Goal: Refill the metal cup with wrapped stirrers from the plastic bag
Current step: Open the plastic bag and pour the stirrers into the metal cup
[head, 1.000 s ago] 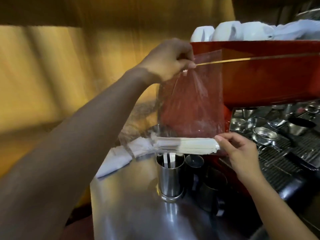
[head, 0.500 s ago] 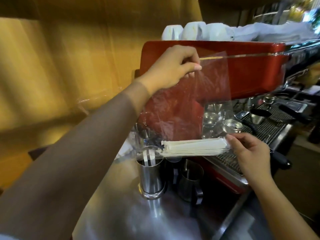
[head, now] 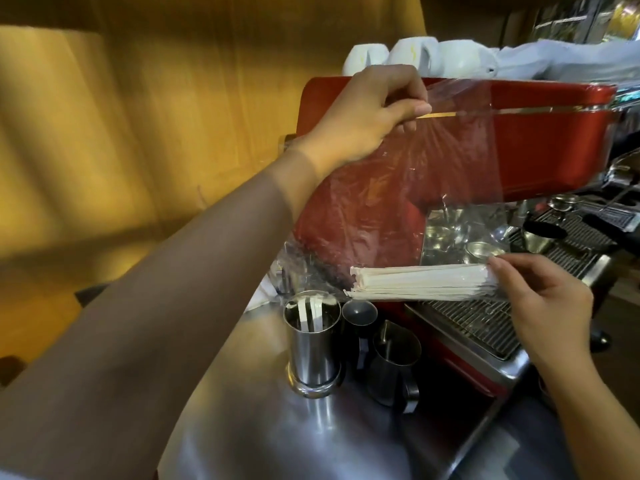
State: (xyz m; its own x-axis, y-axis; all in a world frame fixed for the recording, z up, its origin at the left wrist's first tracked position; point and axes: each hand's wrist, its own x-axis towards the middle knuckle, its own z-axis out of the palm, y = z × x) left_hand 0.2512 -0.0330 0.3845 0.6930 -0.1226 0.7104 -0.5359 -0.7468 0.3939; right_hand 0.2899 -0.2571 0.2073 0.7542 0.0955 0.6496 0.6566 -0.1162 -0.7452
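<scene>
L hand [head: 367,116] pinches plastic bag [head: 408,188] top, holds it high so wrapped stirrers [head: 419,284] settle flat at bottom. R hand [head: 543,306] fingertips grip bundle end thru film, prob to steer toward metal cup [head: 312,344] just below, near-empty.

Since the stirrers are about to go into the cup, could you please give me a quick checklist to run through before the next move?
1. Left hand pinches the clear plastic bag up high: ok.
2. Right hand steadies the end of the white bundle of paper-wrapped stirrers: ok.
3. Tall shiny metal cup stands upright on the steel counter: ok.
4. Cup has room, with only a few stirrers inside: ok.
5. Bundle is level, not tipped toward the cup: not ok.
6. Bag mouth open at the cup end: cannot tell.
</scene>
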